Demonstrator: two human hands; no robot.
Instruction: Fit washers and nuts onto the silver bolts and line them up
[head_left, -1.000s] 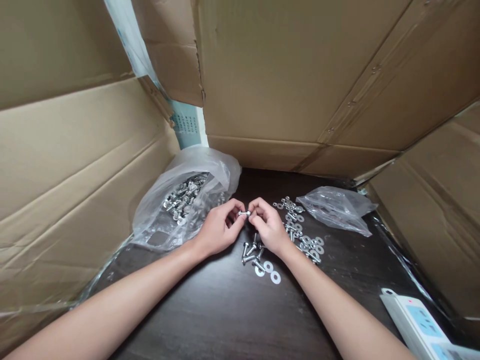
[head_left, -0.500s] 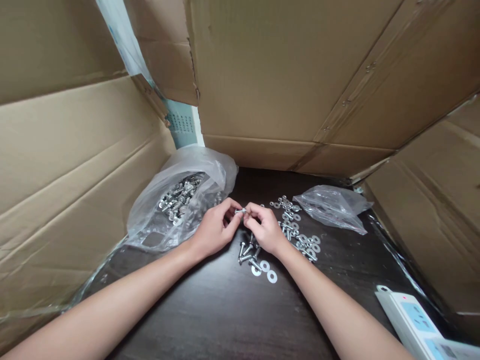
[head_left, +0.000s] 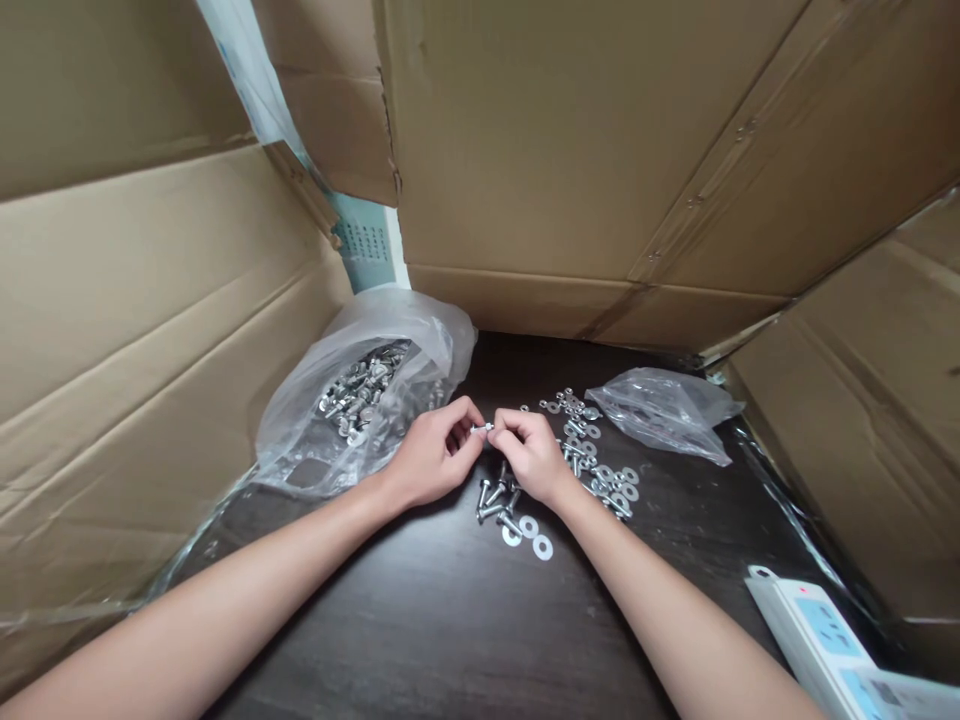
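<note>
Between my two hands is a small silver bolt (head_left: pixel 481 429), lying nearly level above the table. My left hand (head_left: pixel 442 448) pinches one end of it with thumb and fingertips. At the other end, the fingers of my right hand (head_left: pixel 531 450) are closed around its tip; whether a nut sits there is too small to tell. Just below my right hand lie several loose bolts (head_left: pixel 495 500) and a few flat washers (head_left: pixel 542 547). Beyond that hand, to the right, spreads a pile of bolts, nuts and washers (head_left: pixel 581 440).
An open clear plastic bag (head_left: pixel 300 440) full of metal fasteners (head_left: pixel 364 390) stands at the left. A crumpled plastic bag (head_left: pixel 667 405) lies at the back right. Cardboard walls (head_left: pixel 570 150) enclose the dark table (head_left: pixel 405 620). A white power strip (head_left: pixel 810 640) sits at the front right.
The fingers of my right hand have curled more tightly over the bolt's end. Both hands stay in nearly the same place, and the view has shifted very slightly.
</note>
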